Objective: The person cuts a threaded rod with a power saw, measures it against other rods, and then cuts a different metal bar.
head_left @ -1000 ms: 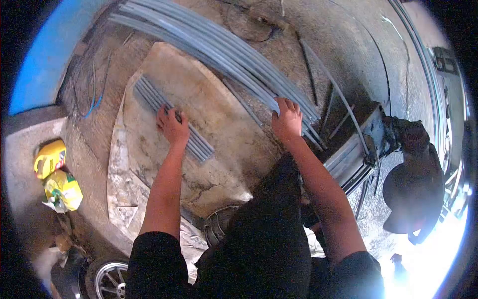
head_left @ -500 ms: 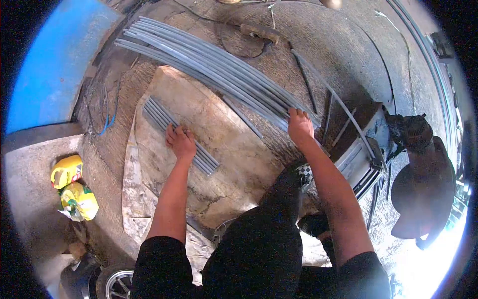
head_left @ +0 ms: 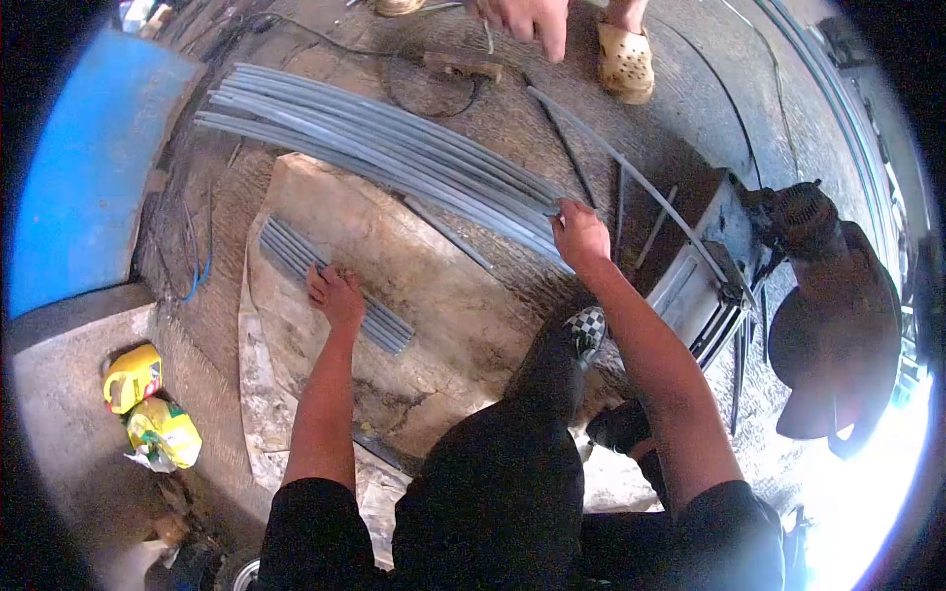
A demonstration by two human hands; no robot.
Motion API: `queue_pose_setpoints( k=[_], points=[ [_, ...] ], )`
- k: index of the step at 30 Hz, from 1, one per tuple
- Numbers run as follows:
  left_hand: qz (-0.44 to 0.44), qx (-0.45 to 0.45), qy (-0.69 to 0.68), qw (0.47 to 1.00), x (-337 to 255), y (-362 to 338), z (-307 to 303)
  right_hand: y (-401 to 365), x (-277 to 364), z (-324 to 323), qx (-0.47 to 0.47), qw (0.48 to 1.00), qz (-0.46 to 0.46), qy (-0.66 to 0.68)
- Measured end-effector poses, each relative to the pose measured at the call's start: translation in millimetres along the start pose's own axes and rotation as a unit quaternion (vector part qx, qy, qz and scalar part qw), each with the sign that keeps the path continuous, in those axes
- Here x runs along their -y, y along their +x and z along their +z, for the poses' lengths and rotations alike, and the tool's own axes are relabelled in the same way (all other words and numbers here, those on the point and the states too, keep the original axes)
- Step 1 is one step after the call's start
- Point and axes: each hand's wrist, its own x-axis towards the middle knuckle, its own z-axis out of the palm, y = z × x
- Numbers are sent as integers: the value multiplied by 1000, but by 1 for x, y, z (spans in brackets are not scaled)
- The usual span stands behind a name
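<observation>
Several short grey metal rods point(head_left: 386, 327) lie side by side on a stained, worn sheet point(head_left: 463, 330). My left hand point(head_left: 338, 295) is on the middle of them, its fingers curled over the rods. A bundle of long grey metal rods point(head_left: 374, 138) lies beyond, slanting from upper left down to the right. At its right end my right hand point(head_left: 581, 234) has its fingers closed around the rod ends; exactly how many it holds is hidden. One loose rod point(head_left: 448, 231) lies between the bundle and the sheet.
A chop saw point(head_left: 818, 325) with a metal base stands at right, a long thin bar point(head_left: 631, 172) resting against it. Another person's hand point(head_left: 527, 20) and clog point(head_left: 626, 64) show at the top. Yellow containers point(head_left: 135, 376), a blue panel point(head_left: 94, 167) and cables are around.
The view has shifted, moving the scene slightly. Another person's hand and clogged foot have come in at the top. Both my hands stay at the same rods.
</observation>
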Motion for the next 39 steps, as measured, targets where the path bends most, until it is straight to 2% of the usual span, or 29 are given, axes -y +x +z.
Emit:
queue_pose_setpoints(
  k=[2, 4, 5, 7, 9, 13, 17, 21, 23, 26, 28, 29, 31, 33, 35, 36, 37, 39],
  points=[
    [-3, -7, -16, 1000, -14, 4, -2, 2, -7, -3, -31, 998, 26, 39],
    [-3, -77, -58, 995, -38, 7, -6, 0, -13, -5, -28, 998, 46, 44],
    [5, -74, -60, 995, -53, 6, -7, -3, -15, -6, -22, 997, 60, 51],
    [184, -56, -160, 968, -113, -5, -35, -13, -14, -14, -31, 995, 58, 71],
    [237, -35, -278, 930, -155, -14, -31, -21, -12, -19, -1, 994, 98, 49],
    [194, 1, -300, 934, -223, -37, -32, -40, -28, -20, -7, 991, 106, 78],
    [147, 35, -341, 928, -242, -53, -34, -55, -50, -17, -21, 990, 108, 83],
    [158, 66, -357, 918, -241, -58, -29, -66, -63, -16, -45, 984, 141, 98],
    [193, 20, -353, 915, -240, -61, -22, -72, -65, -18, -66, 985, 129, 90],
    [170, 73, -387, 903, -246, -63, -28, -77, -76, -17, -48, 987, 120, 100],
    [186, 73, -384, 902, -252, -64, -28, -81, -68, -25, 40, 990, 126, 50],
    [199, 66, -380, 901, -255, -64, -29, -84, -70, -21, 38, 989, 131, 50],
    [213, 64, -385, 896, -262, -64, -33, -89, -70, -13, -26, 998, 53, 21],
    [226, 61, -388, 892, -264, -65, -35, -93, -71, -8, -16, 999, 25, -26],
    [267, 77, -342, 897, -264, -65, -36, -93, -67, 1, 43, 980, 144, 128],
    [270, 80, -342, 896, -263, -65, -37, -91, -64, 4, 29, 973, 135, 185],
    [261, 96, -328, 903, -262, -65, -38, -92, -63, 6, 28, 972, 139, 186],
    [254, 113, -314, 908, -260, -64, -38, -92, -54, 5, 75, 869, 255, 417]
  ],
)
